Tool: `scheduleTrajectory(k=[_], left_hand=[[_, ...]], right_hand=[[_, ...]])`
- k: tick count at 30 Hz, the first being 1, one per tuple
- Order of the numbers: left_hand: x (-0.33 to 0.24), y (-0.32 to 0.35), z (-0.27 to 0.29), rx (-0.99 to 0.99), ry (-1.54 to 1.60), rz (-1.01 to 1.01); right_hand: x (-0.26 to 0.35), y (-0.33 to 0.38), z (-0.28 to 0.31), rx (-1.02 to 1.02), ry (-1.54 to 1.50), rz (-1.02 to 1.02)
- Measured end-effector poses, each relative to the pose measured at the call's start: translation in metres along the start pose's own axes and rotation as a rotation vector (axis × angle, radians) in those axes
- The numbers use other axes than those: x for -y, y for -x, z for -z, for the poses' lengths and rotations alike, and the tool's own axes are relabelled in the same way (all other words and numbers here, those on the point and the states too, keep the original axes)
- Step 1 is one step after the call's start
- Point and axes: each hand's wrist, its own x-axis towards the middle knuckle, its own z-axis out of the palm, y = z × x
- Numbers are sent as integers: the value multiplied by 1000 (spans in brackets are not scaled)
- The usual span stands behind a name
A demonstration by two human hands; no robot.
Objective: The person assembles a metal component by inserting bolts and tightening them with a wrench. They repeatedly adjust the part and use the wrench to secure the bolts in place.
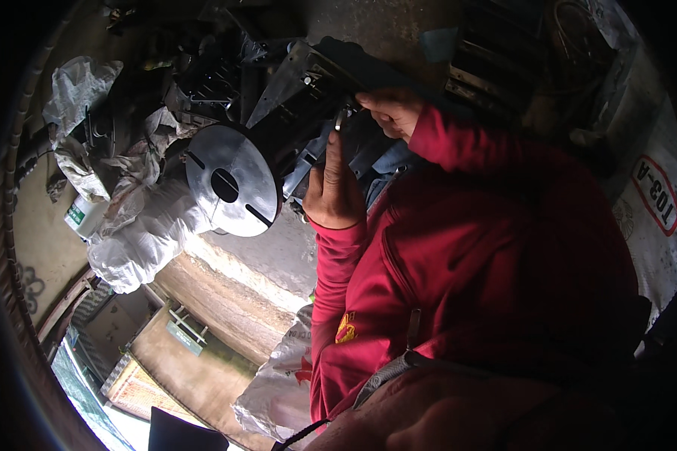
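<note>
My left hand (335,197) points upward with its index finger stretched out and its other fingers curled. The index fingertip touches a small shiny metal piece (341,119) at the side of a dark machine part (301,105). Close by on the right, my right hand (393,113) has its fingers bent together against the same dark part. What lies inside either grip is hidden in shadow. Left of my hands is a round grey metal disc (250,174) with a centre hole and two slots. A bare metal plate (282,81) slants behind the dark part.
White plastic sheeting (147,233) is bunched beside the disc, near a white container (83,216) with a green label. Dark metal parts (210,79) are piled at the far left. A printed white sack (282,376) sits low at centre, and another sack (654,248) at right.
</note>
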Motion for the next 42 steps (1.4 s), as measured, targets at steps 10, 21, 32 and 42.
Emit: scheduleTrajectory(k=[10,21,32,42], left_hand=[[5,3,-3,20,-33,-21],[-4,-31,-3,90,102,70],[-6,-41,-24,186,-84,135],[-7,-38,-33,92,-73,107]], right_hand=[[8,3,-7,-52,-22,-72],[4,4,-4,-69,-36,-46],[0,11,-15,-157,-130,-32],[-5,13,-18,-117,-184,0]])
